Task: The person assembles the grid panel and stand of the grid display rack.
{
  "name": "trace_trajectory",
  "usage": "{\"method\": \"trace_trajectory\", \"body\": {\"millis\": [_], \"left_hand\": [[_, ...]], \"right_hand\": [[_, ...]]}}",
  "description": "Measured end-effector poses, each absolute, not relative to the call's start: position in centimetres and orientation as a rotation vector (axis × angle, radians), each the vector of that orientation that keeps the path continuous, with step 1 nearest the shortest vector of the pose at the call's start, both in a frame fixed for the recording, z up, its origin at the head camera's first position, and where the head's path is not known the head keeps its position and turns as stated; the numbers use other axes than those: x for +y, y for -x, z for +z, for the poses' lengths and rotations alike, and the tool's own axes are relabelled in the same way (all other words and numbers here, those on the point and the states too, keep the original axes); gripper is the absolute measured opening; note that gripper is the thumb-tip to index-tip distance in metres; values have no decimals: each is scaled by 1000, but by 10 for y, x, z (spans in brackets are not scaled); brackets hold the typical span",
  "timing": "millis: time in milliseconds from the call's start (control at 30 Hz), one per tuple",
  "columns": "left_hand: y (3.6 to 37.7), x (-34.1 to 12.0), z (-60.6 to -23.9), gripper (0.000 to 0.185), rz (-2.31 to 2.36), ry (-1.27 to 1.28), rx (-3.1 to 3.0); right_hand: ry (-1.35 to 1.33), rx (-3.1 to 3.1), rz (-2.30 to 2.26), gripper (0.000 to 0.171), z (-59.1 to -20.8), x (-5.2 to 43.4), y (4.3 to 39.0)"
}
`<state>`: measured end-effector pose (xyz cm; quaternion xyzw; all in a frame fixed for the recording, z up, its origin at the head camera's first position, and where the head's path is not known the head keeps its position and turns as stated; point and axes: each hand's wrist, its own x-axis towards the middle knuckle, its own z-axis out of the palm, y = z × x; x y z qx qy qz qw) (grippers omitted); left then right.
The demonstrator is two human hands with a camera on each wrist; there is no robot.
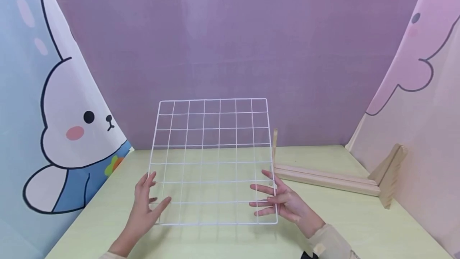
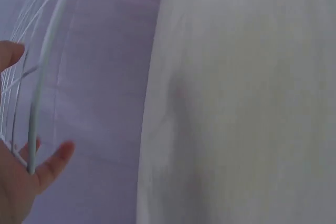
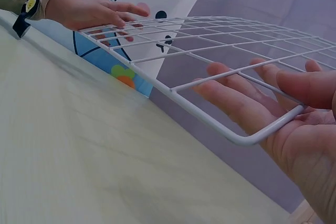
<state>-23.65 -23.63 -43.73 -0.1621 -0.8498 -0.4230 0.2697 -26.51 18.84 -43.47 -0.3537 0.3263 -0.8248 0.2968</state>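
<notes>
A white wire grid panel [image 1: 219, 145] is held up over the table, its far edge higher than its near one. My left hand [image 1: 143, 203] holds the left side near the lower corner, with the thumb on the near side of the wire. At the opposite side my right hand [image 1: 291, 205] grips the edge; in the right wrist view its thumb [image 3: 310, 88] lies over the wire and the other fingers spread beneath the mesh. Only part of the left hand [image 2: 16, 182] shows in the left wrist view, with the edge wire between thumb and fingers.
On the right of the pale yellow-green table [image 1: 215, 245] stands a light wooden frame [image 1: 323, 180] with long rails and an upright at each end. The frame's left upright [image 1: 274, 143] is close to the panel's right edge. A purple curtain [image 1: 230, 51] hangs behind.
</notes>
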Motion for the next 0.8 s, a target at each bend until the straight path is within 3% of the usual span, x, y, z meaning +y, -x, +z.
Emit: {"method": "trace_trajectory", "body": {"millis": [233, 800], "left_hand": [[242, -231, -443, 70, -695, 545, -2237], [241, -205, -430, 70, -414, 608, -2374]], "right_hand": [[967, 848, -2201, 81, -434, 189, 265], [976, 856, -2225, 78, -433, 190, 266]]}}
